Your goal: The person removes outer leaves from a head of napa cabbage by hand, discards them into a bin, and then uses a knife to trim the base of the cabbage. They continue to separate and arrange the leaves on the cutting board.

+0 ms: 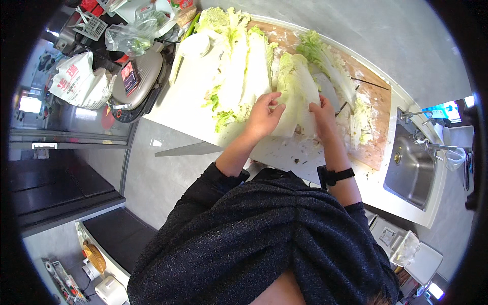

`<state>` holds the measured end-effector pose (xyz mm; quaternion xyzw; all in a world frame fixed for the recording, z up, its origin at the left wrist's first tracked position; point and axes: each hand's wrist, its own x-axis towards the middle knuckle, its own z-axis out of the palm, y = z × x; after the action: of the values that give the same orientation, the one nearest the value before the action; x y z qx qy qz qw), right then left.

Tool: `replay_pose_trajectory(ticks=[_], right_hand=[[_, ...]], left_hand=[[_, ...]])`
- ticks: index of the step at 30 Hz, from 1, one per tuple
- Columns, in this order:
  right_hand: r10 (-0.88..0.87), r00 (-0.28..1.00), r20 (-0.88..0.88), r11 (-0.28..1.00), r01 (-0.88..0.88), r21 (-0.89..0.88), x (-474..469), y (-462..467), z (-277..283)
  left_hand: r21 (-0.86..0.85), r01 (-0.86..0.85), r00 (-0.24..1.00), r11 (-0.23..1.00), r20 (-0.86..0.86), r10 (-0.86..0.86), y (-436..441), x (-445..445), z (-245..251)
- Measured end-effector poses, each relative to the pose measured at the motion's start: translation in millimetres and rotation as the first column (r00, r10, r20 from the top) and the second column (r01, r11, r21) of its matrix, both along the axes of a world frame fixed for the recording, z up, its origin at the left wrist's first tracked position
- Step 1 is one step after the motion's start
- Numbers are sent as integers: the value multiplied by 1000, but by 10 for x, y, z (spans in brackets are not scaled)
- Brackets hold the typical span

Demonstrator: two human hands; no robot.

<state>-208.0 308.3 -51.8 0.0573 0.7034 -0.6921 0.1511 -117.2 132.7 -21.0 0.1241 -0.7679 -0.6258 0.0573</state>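
Note:
A pale green napa cabbage piece [293, 87] lies lengthwise in front of me at the near side of the wooden board. My right hand [323, 116] grips its right edge, with the thumb on top. My left hand [265, 114] is at the cabbage's left side, thumb and fingers apart; whether a fingertip touches the leaf is unclear. Beyond the right hand, a broad grey blade [327, 89] is partly hidden by the cabbage. Larger cabbage pieces [259, 68] lie to the left, and another leafy piece [324, 57] slants across the board at the right.
The wooden board [375, 141] carries white smears and scraps, with thin dark sticks [370, 83] at its right. A steel sink [411, 164] is beyond it. At the left are a white bowl [194, 45], an electric griddle [143, 76] with a phone [130, 78] on top, and plastic bags [82, 82].

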Motion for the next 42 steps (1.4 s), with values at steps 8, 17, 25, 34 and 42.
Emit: replay_pose_trajectory(ticks=[8,17,25,34,42], right_hand=[[112,986,121,965,-79,-249,5,350,546],[86,974,208,986,-54,-156,-29,944,729],[495,834,244,647,-166,-744,33,1688,339],[163,950,267,869,-9,-495,299,1779,380],[87,954,286,931,24,-364,41,1746,581]], left_hand=[[-588,-30,999,808,18,50,239,-414,-345],[-339,50,984,940,178,11,429,-619,-656],[-383,-73,996,921,15,85,563,-465,-654],[-214,-56,995,975,67,72,545,-529,-514],[-149,-205,904,967,349,246,383,-683,-729]])
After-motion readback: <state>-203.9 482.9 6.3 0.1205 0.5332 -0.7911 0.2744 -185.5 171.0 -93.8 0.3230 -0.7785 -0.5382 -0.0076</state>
